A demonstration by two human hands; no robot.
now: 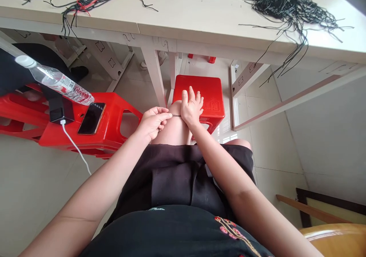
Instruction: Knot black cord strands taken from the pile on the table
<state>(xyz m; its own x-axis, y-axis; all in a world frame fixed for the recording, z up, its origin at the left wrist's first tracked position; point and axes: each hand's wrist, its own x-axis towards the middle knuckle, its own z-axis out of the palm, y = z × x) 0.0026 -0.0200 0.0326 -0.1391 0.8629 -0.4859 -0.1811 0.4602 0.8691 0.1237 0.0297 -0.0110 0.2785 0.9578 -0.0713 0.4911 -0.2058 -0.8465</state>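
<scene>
A thin dark cord stretches short and taut across the top of my bare knee. My left hand pinches one end between thumb and fingertips. The other end runs to the heel of my right hand, which rests on the knee with its fingers spread upward. Where the cord meets that hand, it is hidden. A dark skirt covers my lap below the knee.
A red plastic stool stands beyond my knee. To the left, another red stool bears a phone, a charger with a white cable, and a water bottle. Bundles of black cord lie on the pale table.
</scene>
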